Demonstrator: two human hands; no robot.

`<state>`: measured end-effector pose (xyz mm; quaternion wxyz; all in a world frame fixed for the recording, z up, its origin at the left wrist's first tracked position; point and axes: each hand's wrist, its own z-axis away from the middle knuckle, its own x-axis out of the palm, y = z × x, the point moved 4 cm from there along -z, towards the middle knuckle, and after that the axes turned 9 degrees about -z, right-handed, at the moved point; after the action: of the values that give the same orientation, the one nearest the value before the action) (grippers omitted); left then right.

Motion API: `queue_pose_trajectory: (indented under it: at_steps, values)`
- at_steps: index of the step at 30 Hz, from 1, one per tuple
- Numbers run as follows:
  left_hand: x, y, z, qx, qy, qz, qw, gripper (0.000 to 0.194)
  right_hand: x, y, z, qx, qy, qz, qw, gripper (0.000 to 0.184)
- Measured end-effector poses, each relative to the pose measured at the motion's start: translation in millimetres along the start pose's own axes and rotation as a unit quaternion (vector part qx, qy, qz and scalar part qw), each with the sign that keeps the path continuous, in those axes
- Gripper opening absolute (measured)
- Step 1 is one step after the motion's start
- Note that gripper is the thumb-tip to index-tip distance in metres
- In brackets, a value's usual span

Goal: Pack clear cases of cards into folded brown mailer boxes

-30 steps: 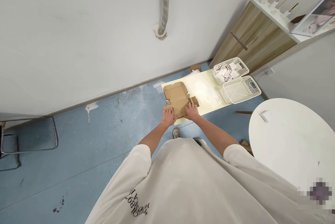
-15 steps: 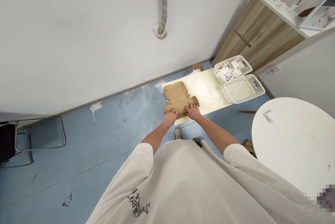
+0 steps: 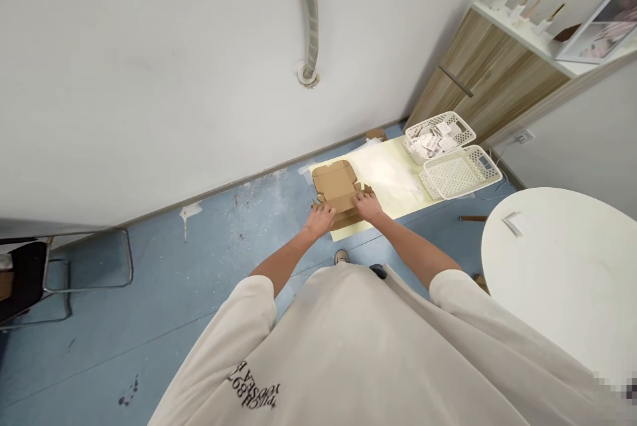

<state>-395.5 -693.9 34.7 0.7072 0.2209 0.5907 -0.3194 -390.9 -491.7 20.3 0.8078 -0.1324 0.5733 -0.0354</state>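
A brown cardboard box, partly folded, lies near the left end of a narrow pale-yellow table. Its lid panel spreads flat toward the wall, while the nearer part has folds standing up. At the left end of that near part, my left hand grips the cardboard with bent fingers. My right hand is closed on the opposite end, fingers over the edge. Both thumbs are largely hidden from above.
Farther right on the table stand a white basket of small white packets and another white basket. A round white table is at right, a wooden cabinet behind. A metal-framed chair stands left.
The near part of the box has folded up more along its creases. My left hand has shifted slightly left to the box's end; my right hand stays at the other end.
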Motion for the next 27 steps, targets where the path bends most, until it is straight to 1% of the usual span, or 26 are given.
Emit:
queue_pose_trajectory:
  at_steps: [2,4,7,10,13,15,18,21,24,27]
  values:
    - [-11.5,-5,-3,-0.015,0.023,-0.011,1.0,0.032,-15,-5,-1,-0.024,0.007,0.037,0.999,0.053]
    - [-23.7,-10,-9,-0.034,0.04,-0.025,0.998,0.039,-33,-10,-1,-0.046,0.026,0.066,0.996,0.051]
    - [-43.2,-18,-17,-0.053,0.066,-0.035,0.996,0.051,-62,-15,-1,-0.068,0.069,0.09,0.991,0.05]
    - [-64.5,-22,-25,-0.063,0.098,-0.02,0.993,0.059,-92,-14,2,-0.079,0.119,0.099,0.985,0.048]
    - [-88.3,-16,-36,-0.061,0.128,-0.001,0.99,0.065,-120,-6,13,-0.075,0.172,0.1,0.977,0.047]
    - [-106.1,-4,-46,-0.055,0.148,0.003,0.987,0.064,-137,7,27,-0.056,0.207,0.098,0.972,0.048]
    - [-134.0,27,-65,-0.032,0.174,0.011,0.984,0.064,-159,36,59,-0.01,0.256,0.104,0.961,0.047]
    - [-161.1,73,-88,0.01,0.199,0.022,0.98,0.066,-175,73,104,0.041,0.294,0.117,0.948,0.045]
    - [-183.8,133,-110,0.065,0.221,0.024,0.973,0.067,-184,113,160,0.094,0.324,0.123,0.933,0.044]
    - [-199.7,204,-126,0.131,0.233,0.025,0.963,0.067,-183,155,226,0.155,0.35,0.125,0.916,0.043]
